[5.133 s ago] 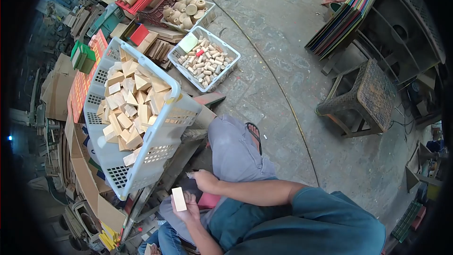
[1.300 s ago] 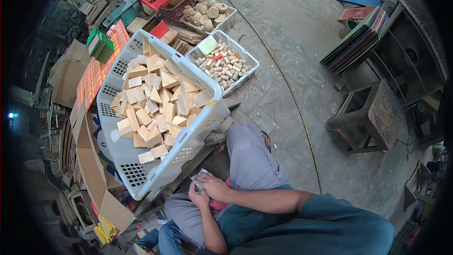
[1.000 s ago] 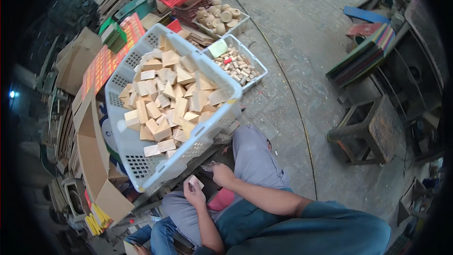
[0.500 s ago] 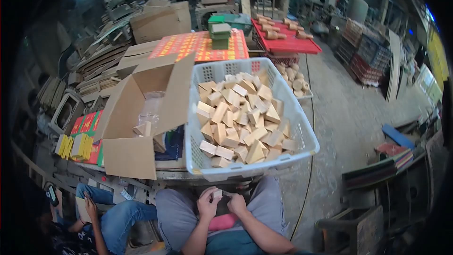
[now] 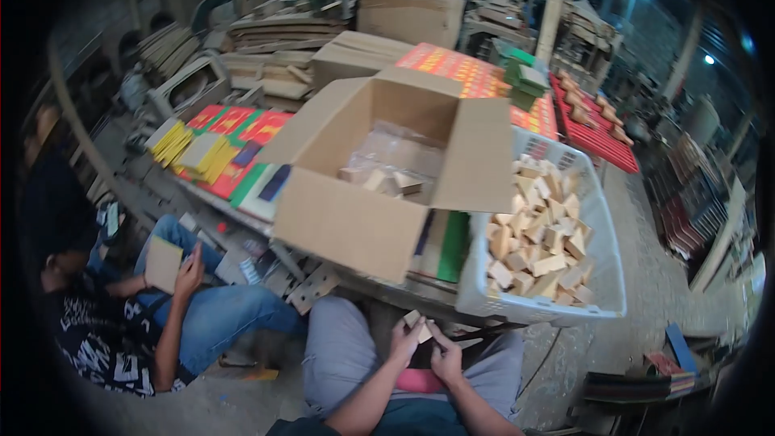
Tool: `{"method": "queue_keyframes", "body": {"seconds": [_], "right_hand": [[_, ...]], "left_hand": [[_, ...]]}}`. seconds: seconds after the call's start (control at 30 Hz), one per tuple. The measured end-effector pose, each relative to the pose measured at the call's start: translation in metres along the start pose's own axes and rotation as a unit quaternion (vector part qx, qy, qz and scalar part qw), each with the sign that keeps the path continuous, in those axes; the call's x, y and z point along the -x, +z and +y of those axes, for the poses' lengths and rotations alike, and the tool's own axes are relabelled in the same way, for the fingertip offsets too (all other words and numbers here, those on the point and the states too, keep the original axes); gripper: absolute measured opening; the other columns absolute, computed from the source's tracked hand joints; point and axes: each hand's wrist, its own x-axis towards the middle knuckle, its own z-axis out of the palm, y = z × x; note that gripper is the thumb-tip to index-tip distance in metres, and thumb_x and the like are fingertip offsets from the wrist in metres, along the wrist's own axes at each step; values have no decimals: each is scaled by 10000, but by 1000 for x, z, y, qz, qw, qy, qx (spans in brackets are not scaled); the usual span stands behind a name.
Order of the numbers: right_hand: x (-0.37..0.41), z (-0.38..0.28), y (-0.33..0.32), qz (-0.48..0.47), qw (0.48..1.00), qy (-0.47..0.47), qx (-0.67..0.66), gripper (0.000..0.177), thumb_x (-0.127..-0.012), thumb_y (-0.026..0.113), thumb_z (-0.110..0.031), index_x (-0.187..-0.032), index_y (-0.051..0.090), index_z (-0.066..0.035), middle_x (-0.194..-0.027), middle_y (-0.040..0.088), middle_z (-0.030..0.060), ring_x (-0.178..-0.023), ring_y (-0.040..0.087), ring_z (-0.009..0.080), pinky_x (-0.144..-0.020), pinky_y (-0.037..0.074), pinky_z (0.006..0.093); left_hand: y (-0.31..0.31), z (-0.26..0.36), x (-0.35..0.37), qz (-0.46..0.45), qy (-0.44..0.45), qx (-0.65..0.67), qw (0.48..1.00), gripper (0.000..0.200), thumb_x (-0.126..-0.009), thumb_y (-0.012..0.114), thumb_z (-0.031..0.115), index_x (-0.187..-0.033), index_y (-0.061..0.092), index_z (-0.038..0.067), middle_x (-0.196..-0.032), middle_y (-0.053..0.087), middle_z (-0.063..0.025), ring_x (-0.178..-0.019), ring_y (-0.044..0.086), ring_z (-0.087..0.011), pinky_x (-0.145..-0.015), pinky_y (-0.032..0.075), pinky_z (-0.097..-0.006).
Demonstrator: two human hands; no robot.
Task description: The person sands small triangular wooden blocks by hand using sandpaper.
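L hand (image 5: 403,345) w/ 1 block (image 5: 417,325), R hand (image 5: 446,362) beside; 1 basket (image 5: 604,278), 1 box (image 5: 355,230)

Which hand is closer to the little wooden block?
Left. The left hand has its grip on the little wooden block; the right hand sits just below it, to the right.

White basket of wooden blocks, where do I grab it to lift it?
Likely by the rim of the white basket, one hand at the near short end, one at the far end. The wooden blocks fill it, so the load looks heavy, and the cardboard box crowds its left long side.
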Motion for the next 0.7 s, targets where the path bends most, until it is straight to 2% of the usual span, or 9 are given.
{"method": "queue_keyframes", "body": {"seconds": [0.07, 0.13, 0.27, 0.33, 0.4, 0.47, 0.53, 0.63, 0.7], "right_hand": [[-1, -1, 6, -10, 1000, -22, 10, 547, -780, 367, 189, -1259, 559, 8, -1269, 581, 193, -1221, 526, 226, -1016, 373, 286], [-1, -5, 11, -12, 999, -25, 26, 534, -779, 336, 198, -1237, 564, 43, -1247, 591, 199, -1220, 523, 246, -1041, 365, 334], [-4, -29, 23, -21, 999, -4, 42, 493, -838, 329, 176, -1287, 505, 77, -1312, 538, 206, -1233, 497, 238, -1064, 330, 326], [-6, -23, 24, -17, 998, 26, 56, 492, -855, 372, 155, -1326, 473, 56, -1337, 528, 185, -1245, 488, 221, -1049, 350, 315], [-10, -28, 24, -23, 995, 79, 64, 500, -865, 369, 154, -1345, 455, 48, -1360, 510, 173, -1247, 482, 202, -1044, 357, 311], [-17, -39, 28, -29, 996, 67, 55, 557, -824, 345, 177, -1358, 440, 52, -1381, 492, 157, -1259, 476, 206, -1056, 346, 310], [-18, -41, 32, -18, 998, 62, 9, 582, -804, 344, 181, -1365, 429, 54, -1397, 477, 150, -1278, 457, 202, -1061, 340, 307], [-18, -43, 30, -9, 995, 80, 51, 588, -808, 348, 186, -1377, 412, 54, -1413, 465, 132, -1277, 456, 210, -1038, 366, 312], [-18, -38, 29, -35, 994, 78, 65, 587, -800, 356, 191, -1369, 417, 60, -1418, 451, 162, -1289, 449, 238, -1062, 346, 330]], "left_hand": [[-2, -2, -6, 21, -25, 41, 999, 296, -888, 673, 264, -1045, 591, 26, -940, 642, -45, -836, 627, -142, -738, 512, -288], [7, 29, 9, 54, -54, 106, 991, 323, -882, 676, 317, -1028, 610, 36, -927, 649, -52, -809, 619, -135, -692, 510, -287], [-2, 25, -1, 85, -58, -43, 994, 484, -836, 689, 451, -1050, 605, 25, -907, 647, -53, -800, 608, -119, -672, 507, -262], [4, 43, 11, 52, 27, -58, 997, 451, -823, 712, 430, -1011, 631, 28, -890, 661, -58, -788, 608, -120, -690, 501, -273], [2, 53, 14, 45, 6, -36, 998, 432, -805, 743, 394, -1000, 638, 23, -884, 678, -72, -796, 624, -127, -725, 503, -279], [1, 60, 13, 85, 28, -19, 996, 395, -830, 724, 366, -992, 637, 16, -886, 678, -68, -794, 626, -121, -715, 503, -280], [-2, 46, 1, 78, 48, 26, 995, 319, -878, 679, 320, -963, 633, 16, -857, 664, -43, -764, 604, -98, -668, 488, -264], [-7, 36, -8, 55, 2, 31, 998, 315, -924, 613, 332, -974, 629, 21, -813, 635, -12, -721, 550, -57, -608, 445, -251], [-6, 15, -18, 63, 7, -74, 995, 382, -947, 527, 364, -968, 620, -6, -838, 652, -123, -751, 608, -188, -665, 468, -330]]}}
